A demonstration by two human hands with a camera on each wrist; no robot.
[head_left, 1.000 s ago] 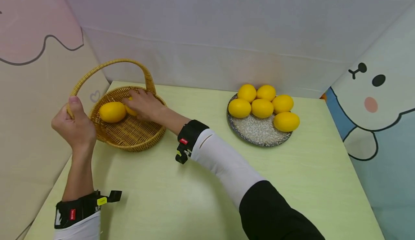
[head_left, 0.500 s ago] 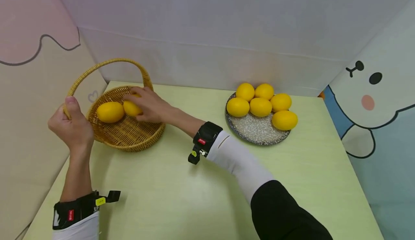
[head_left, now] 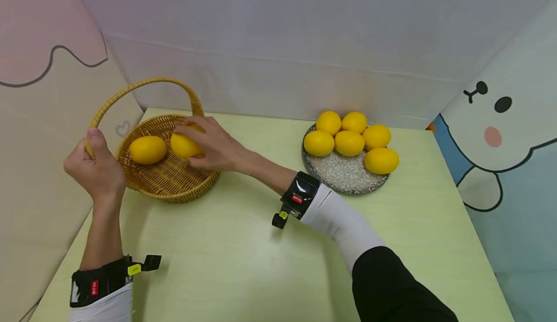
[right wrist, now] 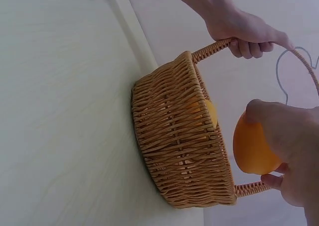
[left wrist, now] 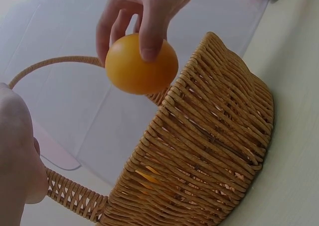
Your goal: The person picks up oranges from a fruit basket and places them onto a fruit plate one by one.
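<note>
My left hand [head_left: 97, 167] grips the left side of the arched handle of a wicker basket [head_left: 174, 197]. With thumb and fingers my right hand [head_left: 217, 143] holds a lemon [head_left: 184, 146]. In the left wrist view that lemon [left wrist: 139, 69] hangs above the basket's rim, and the right wrist view also has the lemon [right wrist: 253, 145] clear of the rim. A second lemon [head_left: 148, 150] lies inside the basket on the left. Through the weave a bit of yellow [left wrist: 148, 175] shows.
A speckled grey plate [head_left: 348, 179] at the back right of the table [head_left: 261, 254] bears several lemons [head_left: 349, 143], bunched toward its far side. A pale cloth wall [head_left: 278, 85] rises right behind the table. Printed side walls stand left and right.
My right hand has closed on the lemon in the basket and lifted it up and to the right, its forearm drawing back. The left hand keeps its grip on the handle.
</note>
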